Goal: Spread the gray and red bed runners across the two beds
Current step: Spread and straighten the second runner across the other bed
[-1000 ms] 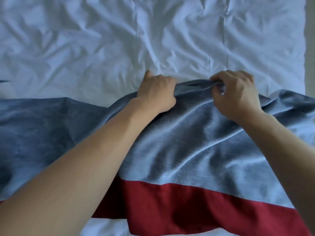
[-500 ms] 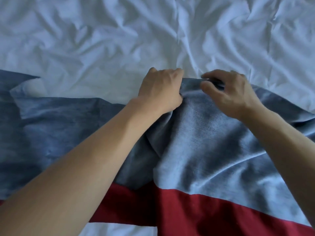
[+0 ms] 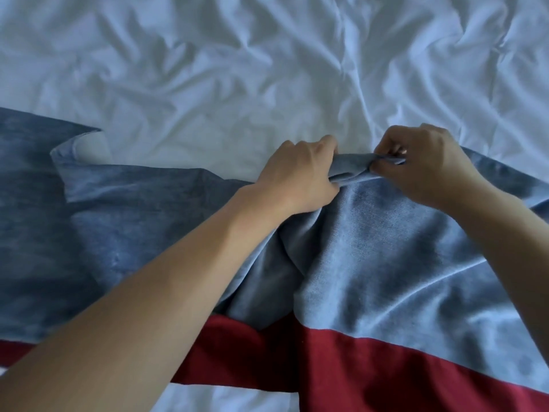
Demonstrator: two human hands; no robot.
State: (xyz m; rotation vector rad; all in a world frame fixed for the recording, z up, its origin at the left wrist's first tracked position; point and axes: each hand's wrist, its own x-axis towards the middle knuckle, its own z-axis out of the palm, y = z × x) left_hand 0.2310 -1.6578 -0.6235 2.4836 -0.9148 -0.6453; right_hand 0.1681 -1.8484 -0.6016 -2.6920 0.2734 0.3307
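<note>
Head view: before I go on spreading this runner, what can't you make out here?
- Runner ends: cut off by the left and right edges of the head view.
- Runner under the left forearm: hidden by the arm.
- Left hand fingertips: tucked under the bunched gray edge.
- Second bed: out of frame; only the white sheet shows.
- Right hand: its palm side is hidden.

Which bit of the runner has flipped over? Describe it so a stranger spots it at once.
Start at the wrinkled white bedsheet and drop to the gray and red bed runner lying across it. Follow its far gray edge leftward, away from the left hand and right hand that grip it. The folded-back corner sits there, the only spot showing a paler underside.
</note>
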